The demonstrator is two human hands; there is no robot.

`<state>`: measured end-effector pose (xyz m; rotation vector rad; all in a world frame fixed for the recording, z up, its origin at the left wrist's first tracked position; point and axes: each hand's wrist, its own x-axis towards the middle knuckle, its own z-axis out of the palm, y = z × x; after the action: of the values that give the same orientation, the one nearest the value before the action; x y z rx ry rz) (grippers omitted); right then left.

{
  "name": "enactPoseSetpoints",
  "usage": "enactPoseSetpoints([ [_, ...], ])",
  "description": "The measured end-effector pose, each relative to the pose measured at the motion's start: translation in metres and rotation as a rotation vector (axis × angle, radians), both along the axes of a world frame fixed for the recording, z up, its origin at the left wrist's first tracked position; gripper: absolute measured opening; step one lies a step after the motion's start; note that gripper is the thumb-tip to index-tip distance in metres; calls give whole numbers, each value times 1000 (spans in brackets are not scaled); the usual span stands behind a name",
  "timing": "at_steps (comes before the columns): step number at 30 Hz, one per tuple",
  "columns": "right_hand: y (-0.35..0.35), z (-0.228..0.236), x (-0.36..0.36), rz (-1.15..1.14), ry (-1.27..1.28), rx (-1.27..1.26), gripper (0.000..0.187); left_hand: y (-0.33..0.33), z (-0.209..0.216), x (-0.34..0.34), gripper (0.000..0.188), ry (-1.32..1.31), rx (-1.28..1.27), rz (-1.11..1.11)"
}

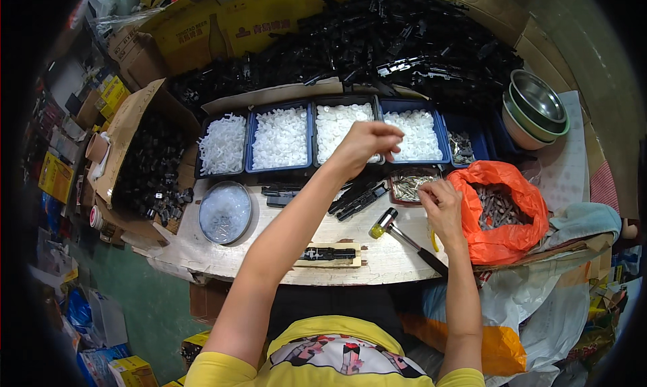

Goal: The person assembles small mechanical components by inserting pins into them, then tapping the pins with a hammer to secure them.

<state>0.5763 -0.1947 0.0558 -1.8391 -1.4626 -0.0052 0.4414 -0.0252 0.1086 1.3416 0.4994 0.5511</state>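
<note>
Counter (202, 257) work: left hand (374, 141) by white parts (419, 134), right hand (441, 201) by pins (409, 185)

From where I stand, the person's left arm stretches across the counter. Left hand hangs over the border of the third and fourth bins, fingers curled; can't tell whether it grips anything. White parts fill four bins in a row, the fourth bin (423, 162) just beside those fingers.

Right hand is at the right edge of the pin tray (404, 202), thumb and fingers drawn together; can't tell if a pin is between them. Pins lie in that tray, in front of the fourth bin.

Black part (327, 254) sits in a wooden jig (330, 264) at the near edge, neither hand on it. Hammer (411, 241) lies to the jig's right, handle toward the near edge. More black pieces (360, 201) lie left of the pin tray. Orange bag (465, 242) of grey pieces stands open right of the right hand. Dish (249, 215) of clear bits on the left, cardboard box (138, 141) beyond it. Black heap (364, 50) behind the bins, stacked bowls (539, 100) at far right.
</note>
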Motion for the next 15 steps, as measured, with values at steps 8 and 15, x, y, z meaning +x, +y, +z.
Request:
enactPoseSetpoints([
  [8,-9,37,-53,379,355,15,8,-80,-57,-92,16,-353,-672,-80],
  [15,-6,35,-76,530,238,-59,7,-101,-76,-122,18,-503,-791,-107],
])
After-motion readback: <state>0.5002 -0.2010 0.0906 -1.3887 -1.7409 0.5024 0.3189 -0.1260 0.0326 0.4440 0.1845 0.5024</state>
